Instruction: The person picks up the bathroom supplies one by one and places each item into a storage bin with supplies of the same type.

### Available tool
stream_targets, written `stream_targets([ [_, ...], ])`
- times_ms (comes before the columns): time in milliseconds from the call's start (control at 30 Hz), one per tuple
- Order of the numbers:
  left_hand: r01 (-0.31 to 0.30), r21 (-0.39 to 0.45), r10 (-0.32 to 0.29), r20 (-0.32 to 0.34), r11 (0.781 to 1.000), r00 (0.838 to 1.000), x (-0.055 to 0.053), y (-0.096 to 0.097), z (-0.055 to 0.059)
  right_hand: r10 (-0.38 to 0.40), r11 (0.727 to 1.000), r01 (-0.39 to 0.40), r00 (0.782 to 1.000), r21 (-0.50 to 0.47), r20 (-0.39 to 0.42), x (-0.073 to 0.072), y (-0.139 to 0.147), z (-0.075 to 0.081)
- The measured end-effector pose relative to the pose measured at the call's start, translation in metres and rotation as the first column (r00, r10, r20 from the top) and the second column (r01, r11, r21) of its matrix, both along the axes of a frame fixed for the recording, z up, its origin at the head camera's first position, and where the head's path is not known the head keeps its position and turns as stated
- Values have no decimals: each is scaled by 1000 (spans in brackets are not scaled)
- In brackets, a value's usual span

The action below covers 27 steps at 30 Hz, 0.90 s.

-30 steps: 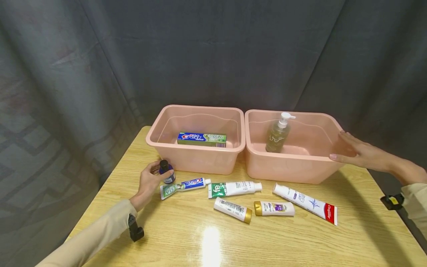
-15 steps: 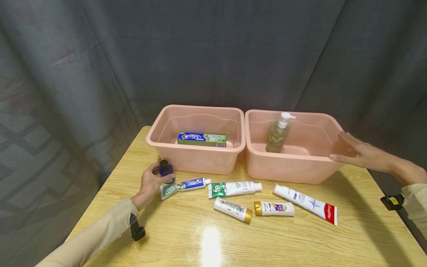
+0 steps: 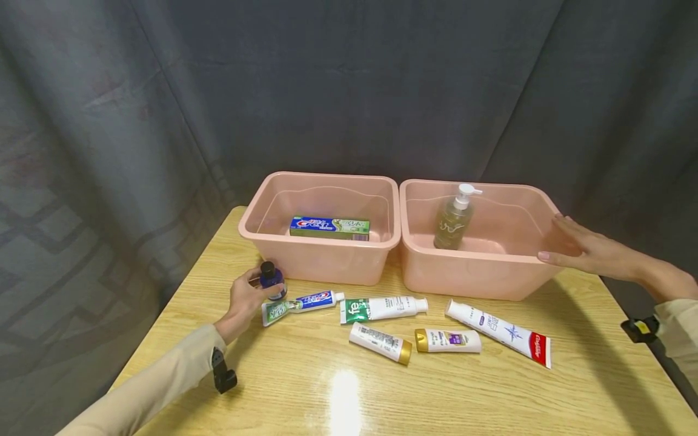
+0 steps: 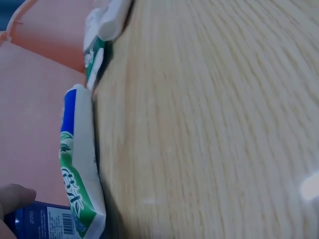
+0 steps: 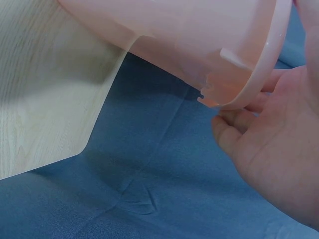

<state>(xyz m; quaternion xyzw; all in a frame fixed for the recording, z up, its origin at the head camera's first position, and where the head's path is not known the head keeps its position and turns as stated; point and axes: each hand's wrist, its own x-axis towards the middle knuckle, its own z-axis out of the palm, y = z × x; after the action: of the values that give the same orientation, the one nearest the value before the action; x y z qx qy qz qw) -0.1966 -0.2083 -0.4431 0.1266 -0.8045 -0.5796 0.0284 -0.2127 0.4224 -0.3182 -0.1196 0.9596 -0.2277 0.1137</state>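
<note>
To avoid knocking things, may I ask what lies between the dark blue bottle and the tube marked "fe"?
In the head view, a blue, green and white tube lies between the dark blue bottle and the tube marked "fe".

Left hand (image 3: 245, 300) shifted slightly, its thumb (image 3: 272, 291) now lower across the small blue bottle (image 3: 271, 279), more bottle showing above it, sleeve (image 3: 163, 376) nudged rightward.

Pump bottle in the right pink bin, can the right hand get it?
Probably yes. The right hand holds the rim of the right pink bin, the top is open, and nothing appears to block the pump bottle; it would likely just have to reach across.
</note>
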Motion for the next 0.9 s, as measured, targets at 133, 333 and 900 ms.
stream_targets([
  [133,-5,-53,3,-22,999,1000,0,1,-1,-1,1000,1,1000,2,1,0,-1,0],
  [333,-7,-137,-3,-75,991,997,0,2,-1,-1,1000,1,1000,-2,-1,0,0,0],
  [900,21,-61,-31,-163,998,986,2,8,8,-5,1000,5,1000,25,5,-1,1,0],
])
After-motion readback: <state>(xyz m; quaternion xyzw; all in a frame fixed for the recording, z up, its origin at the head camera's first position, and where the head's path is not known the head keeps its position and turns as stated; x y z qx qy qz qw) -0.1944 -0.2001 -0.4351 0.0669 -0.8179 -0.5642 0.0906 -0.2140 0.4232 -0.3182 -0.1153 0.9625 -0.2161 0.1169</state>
